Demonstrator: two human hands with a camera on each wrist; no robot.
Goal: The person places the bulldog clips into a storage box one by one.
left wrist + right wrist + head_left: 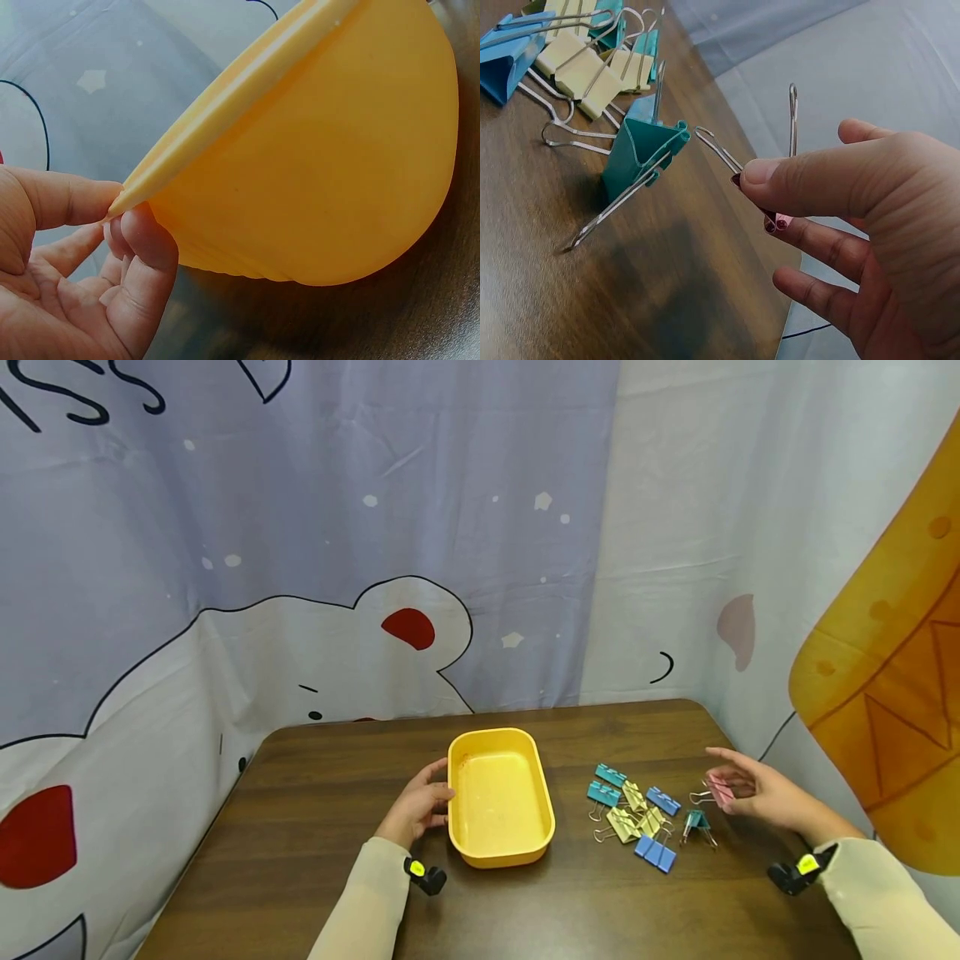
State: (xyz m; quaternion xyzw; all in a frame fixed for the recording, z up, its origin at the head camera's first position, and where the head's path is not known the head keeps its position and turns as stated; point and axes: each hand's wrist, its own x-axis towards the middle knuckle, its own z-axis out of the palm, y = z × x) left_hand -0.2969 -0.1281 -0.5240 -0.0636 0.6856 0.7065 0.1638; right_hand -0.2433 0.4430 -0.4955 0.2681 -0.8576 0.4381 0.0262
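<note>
My left hand (415,803) pinches the left rim of a yellow plastic tray (501,793), thumb and fingers on either side of the edge in the left wrist view. Nothing lies inside the tray. At the right, my right hand (772,793) holds a pink binder clip (721,791) between thumb and fingers. Its wire handles (718,148) stick out past the thumb, while the hand hides most of its body. Just below and left of that hand, a dark teal binder clip (696,820) stands on the table with its handles spread.
Several more binder clips lie in a loose cluster between tray and right hand: teal ones (603,793), pale yellow ones (623,825) and blue ones (656,853). The brown wooden table (315,843) ends at a printed curtain (450,485) behind and to the sides.
</note>
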